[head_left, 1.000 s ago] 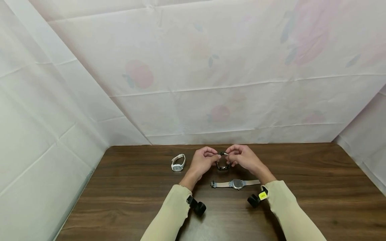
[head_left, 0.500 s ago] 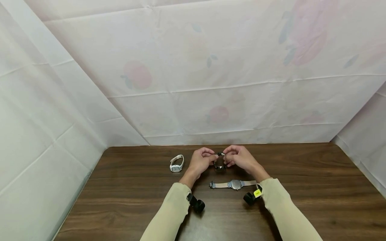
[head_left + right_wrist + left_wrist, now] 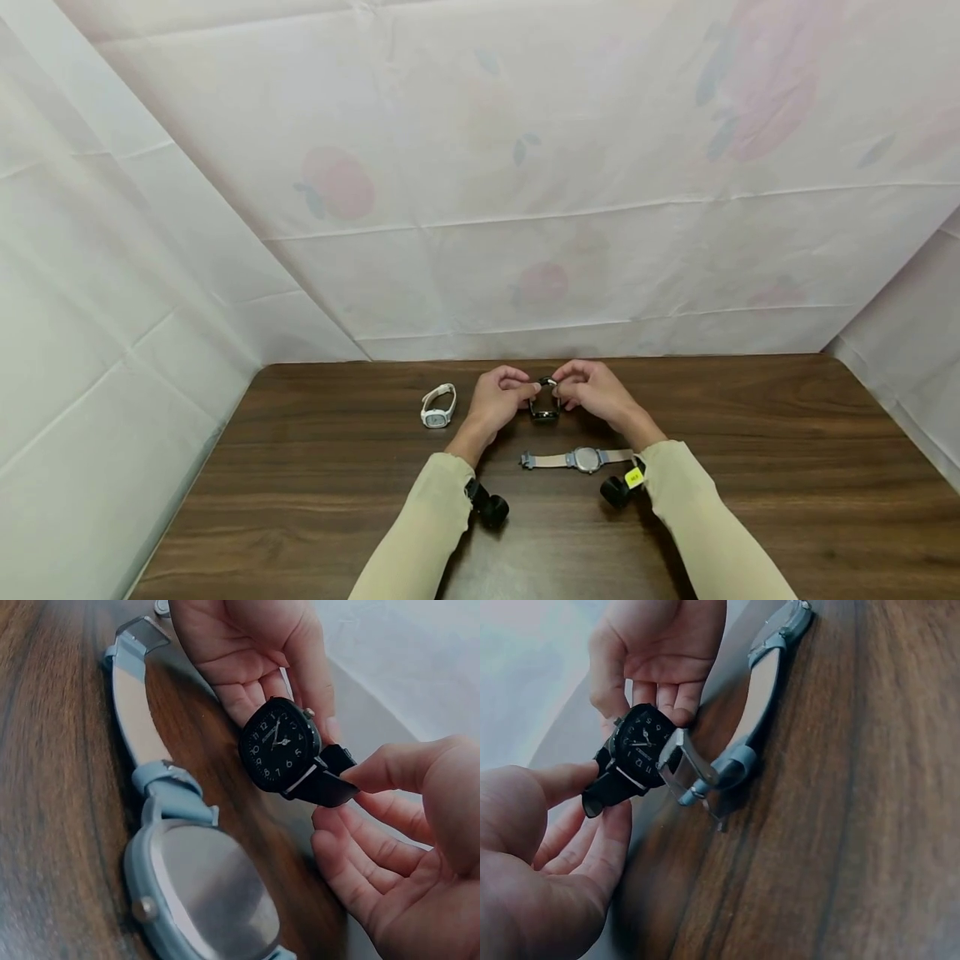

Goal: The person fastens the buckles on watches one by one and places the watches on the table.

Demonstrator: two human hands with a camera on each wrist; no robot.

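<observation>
Above the far middle of the table, both hands hold a black watch (image 3: 545, 403) with a dark square dial (image 3: 279, 744). My left hand (image 3: 501, 398) pinches one end of its black strap (image 3: 604, 796) between thumb and fingers. My right hand (image 3: 594, 390) pinches the other strap end (image 3: 330, 784), thumb on top. In the left wrist view the dial (image 3: 639, 742) faces the camera. A grey-blue watch (image 3: 581, 458) lies flat and unbuckled just nearer to me, large in the right wrist view (image 3: 199, 877).
A white watch (image 3: 437, 406) with its band closed stands left of my left hand. The brown wooden table (image 3: 750, 467) is walled on three sides by a pale printed cloth (image 3: 525, 208). Small black wrist cameras (image 3: 491, 507) sit under both sleeves.
Both hands keep their hold on the black watch and have edged slightly left. The other two watches have not moved.
</observation>
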